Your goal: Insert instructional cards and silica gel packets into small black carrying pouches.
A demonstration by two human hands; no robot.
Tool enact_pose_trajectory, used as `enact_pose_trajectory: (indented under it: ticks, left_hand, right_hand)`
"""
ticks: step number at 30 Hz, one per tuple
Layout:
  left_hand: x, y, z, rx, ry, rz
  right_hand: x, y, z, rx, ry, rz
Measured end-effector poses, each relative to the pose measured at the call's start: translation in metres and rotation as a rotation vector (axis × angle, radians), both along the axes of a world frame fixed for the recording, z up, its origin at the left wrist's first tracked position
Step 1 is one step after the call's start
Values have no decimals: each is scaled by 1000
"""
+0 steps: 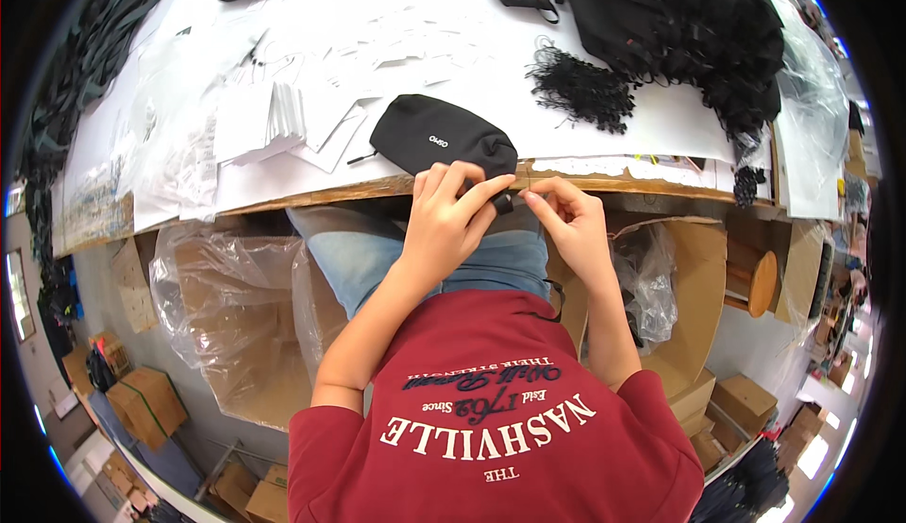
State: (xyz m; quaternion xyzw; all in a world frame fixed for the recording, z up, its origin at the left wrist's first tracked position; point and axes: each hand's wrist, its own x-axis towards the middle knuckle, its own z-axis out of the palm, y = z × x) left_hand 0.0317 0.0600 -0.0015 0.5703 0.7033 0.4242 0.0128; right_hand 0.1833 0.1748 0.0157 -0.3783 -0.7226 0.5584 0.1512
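Note:
A black zip pouch (436,133) with small pale lettering lies at the table's front edge, tilted toward me. A short dark pull cord (361,158) sticks out from its left end. My left hand (451,204) is closed on the pouch's near right end, where a small black tab (503,203) shows below the fingers. Close beside it, my right hand (572,224) pinches what looks like a thin dark cord (528,181) between thumb and forefinger. Its far end is too fine to follow. The two hands' fingertips are almost touching at the table edge.
A tangled heap of black cords (582,89) lies right of the pouch, before a large pile of black pouches (675,23). White paper slips (260,117) are stacked at left. Plastic-lined cardboard boxes (241,325) stand under the worn wooden table edge (623,184).

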Motion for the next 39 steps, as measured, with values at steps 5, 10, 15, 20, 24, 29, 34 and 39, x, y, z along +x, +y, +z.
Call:
enact_pose_trajectory:
  ticks: [5, 10, 15, 20, 24, 29, 34, 39]
  left_hand:
    - [0, -41, 8, -215, -666, 229]
    - [1, -56, 5, -156, -924, 241]
    - [-6, -59, 12, -113, -798, 128]
    - [-11, -58, 16, -158, -726, 65]
    - [-11, -62, 17, -191, -664, 80]
    - [-4, -62, 17, -62, -669, 118]
    - [-7, -71, 17, 98, -909, 173]
    - [-10, -72, 31, 151, -1164, 92]
  right_hand:
    - [-25, -17, 16, 38, 39, 269]
    - [-36, -29, 16, 238, 26, 417]
    - [-35, -34, 13, 278, 9, 419]
    - [-32, -36, 10, 321, -3, 428]
    - [-35, -40, 11, 389, 9, 432]
    - [-38, -44, 9, 346, 46, 428]
    - [-39, -36, 24, -242, 107, 318]
    - [-29, -29, 18, -513, 503, 149]
